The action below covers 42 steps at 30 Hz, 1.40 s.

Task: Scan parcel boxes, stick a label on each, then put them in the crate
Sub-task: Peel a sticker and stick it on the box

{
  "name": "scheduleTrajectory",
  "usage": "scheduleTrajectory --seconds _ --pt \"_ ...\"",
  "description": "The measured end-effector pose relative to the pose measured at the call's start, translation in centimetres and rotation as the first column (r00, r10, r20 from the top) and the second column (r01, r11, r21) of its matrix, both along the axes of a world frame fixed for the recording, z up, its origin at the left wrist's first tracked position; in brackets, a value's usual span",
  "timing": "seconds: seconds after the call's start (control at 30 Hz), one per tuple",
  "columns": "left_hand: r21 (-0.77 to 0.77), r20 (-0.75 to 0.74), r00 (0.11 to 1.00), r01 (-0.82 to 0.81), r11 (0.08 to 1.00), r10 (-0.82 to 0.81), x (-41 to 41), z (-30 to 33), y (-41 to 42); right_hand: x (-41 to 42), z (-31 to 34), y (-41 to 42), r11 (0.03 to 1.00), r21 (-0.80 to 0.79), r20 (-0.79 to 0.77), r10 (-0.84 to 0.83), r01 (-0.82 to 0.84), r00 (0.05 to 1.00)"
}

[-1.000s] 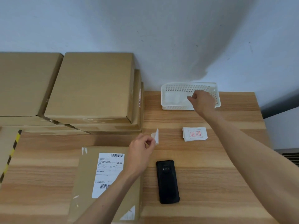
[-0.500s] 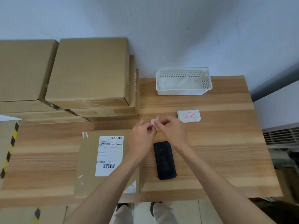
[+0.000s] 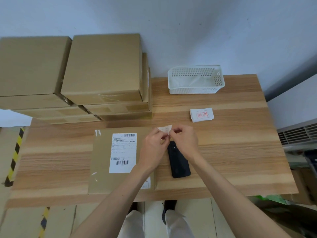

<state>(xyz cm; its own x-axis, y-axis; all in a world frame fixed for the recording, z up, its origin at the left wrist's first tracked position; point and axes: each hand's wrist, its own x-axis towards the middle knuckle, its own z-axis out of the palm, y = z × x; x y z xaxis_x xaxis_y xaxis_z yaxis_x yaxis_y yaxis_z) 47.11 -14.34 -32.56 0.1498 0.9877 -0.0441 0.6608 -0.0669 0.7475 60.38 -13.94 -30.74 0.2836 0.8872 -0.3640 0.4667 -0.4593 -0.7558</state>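
Observation:
A flat brown parcel box (image 3: 103, 162) lies on the wooden table (image 3: 231, 152), with a white shipping label (image 3: 123, 152) on its top. My left hand (image 3: 155, 148) and my right hand (image 3: 186, 140) meet just right of the box, and both pinch one small white label (image 3: 165, 128) between their fingertips. Under my hands lies a black handheld scanner (image 3: 180, 164), its upper end hidden by them. A small stack of white labels with red print (image 3: 202, 114) sits further right. No crate is in view.
Several stacked cardboard boxes (image 3: 103, 69) fill the back left of the table. A white perforated plastic basket (image 3: 195, 79) stands against the wall at the back. A yellow-and-black striped edge (image 3: 14, 155) runs down the far left. My feet and the floor show below the table's front edge.
My right hand left the white basket and came back to the label that my left hand was holding. Both hands now pinch it together above the scanner.

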Motion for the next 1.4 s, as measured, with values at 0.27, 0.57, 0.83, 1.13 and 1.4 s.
scheduleTrajectory --seconds 0.27,0.57,0.83,1.13,1.4 --pt "-0.267 0.217 0.897 -0.325 0.907 0.385 -4.9 0.0 -1.0 -1.9 0.8 -1.2 0.999 0.048 -0.174 0.000 0.009 0.985" --pt "-0.498 0.307 0.753 -0.394 0.772 0.582 -9.6 -0.4 -1.5 -5.3 0.9 -2.8 0.995 0.095 -0.295 0.016 0.013 0.955" --pt "-0.485 0.277 0.803 -0.357 0.798 0.527 -14.9 0.0 -4.6 -10.1 -0.7 -6.0 0.999 -0.028 -0.176 -0.036 0.031 0.984" --pt "-0.448 0.115 0.895 -0.341 0.826 0.431 -20.6 -0.4 -9.2 -15.7 -2.7 -12.4 0.997 -0.081 -0.013 0.005 -0.006 1.000" --pt "-0.415 -0.080 0.945 -0.321 0.851 0.318 -21.3 -2.0 -12.1 -16.7 -4.5 -14.9 0.992 -0.115 0.167 0.075 -0.056 0.983"
